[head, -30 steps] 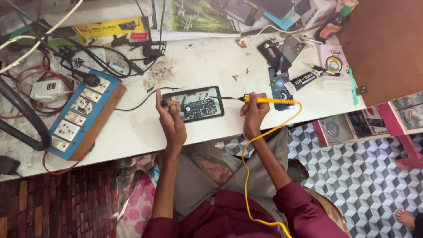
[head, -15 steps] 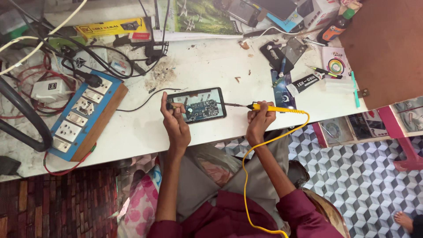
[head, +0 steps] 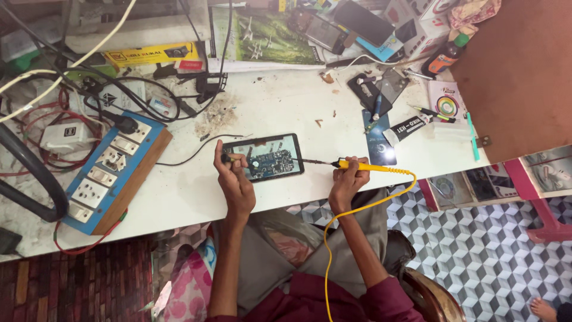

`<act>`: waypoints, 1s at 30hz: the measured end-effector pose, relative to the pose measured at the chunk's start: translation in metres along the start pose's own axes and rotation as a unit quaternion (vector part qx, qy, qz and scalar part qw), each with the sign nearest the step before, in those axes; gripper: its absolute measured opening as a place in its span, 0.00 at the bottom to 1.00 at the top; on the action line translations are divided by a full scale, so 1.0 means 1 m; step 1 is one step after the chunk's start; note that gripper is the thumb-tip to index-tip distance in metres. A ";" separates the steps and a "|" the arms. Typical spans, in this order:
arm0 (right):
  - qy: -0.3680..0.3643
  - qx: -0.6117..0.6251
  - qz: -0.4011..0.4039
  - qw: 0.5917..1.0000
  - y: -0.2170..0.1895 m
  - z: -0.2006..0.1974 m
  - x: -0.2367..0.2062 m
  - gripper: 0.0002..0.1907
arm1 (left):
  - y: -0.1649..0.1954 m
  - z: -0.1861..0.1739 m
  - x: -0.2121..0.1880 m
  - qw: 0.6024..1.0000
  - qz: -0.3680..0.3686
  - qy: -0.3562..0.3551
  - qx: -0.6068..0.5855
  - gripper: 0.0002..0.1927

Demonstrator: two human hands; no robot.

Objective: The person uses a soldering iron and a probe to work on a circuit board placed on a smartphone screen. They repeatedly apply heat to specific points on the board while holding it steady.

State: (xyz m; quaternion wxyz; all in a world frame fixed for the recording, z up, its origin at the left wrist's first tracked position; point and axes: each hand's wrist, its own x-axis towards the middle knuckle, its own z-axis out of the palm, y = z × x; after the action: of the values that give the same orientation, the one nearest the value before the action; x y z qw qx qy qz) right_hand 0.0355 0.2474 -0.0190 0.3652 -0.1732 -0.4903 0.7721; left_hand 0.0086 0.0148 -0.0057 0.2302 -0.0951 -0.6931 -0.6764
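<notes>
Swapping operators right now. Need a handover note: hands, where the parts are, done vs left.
Left hand: on the left end of the opened phone, holding it down on the white bench.
Right hand: gripping the yellow soldering iron, tip at the phone's right edge.
Phone: back off, board exposed, near the bench's front edge. Switchboard to its left.
Done: phone opened.
Left: whether any joint is soldered cannot be told.
</notes>
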 end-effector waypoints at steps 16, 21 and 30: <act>0.004 -0.080 -0.024 0.996 -0.002 0.003 -0.005 0.12 | 0.002 -0.002 0.002 1.000 0.001 0.007 -0.021 0.27; -0.006 -0.008 -0.015 1.000 0.000 0.001 -0.002 0.12 | 0.004 -0.002 0.003 1.000 0.001 0.006 -0.003 0.28; -0.009 -0.047 -0.003 0.999 0.001 0.001 0.000 0.12 | 0.004 -0.004 0.004 1.000 0.000 0.015 -0.013 0.27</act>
State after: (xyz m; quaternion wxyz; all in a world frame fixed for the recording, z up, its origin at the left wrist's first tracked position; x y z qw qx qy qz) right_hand 0.0344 0.2466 -0.0197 0.3544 -0.1816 -0.5302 0.7485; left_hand 0.0080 0.0106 -0.0003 0.2396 -0.0881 -0.6811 -0.6863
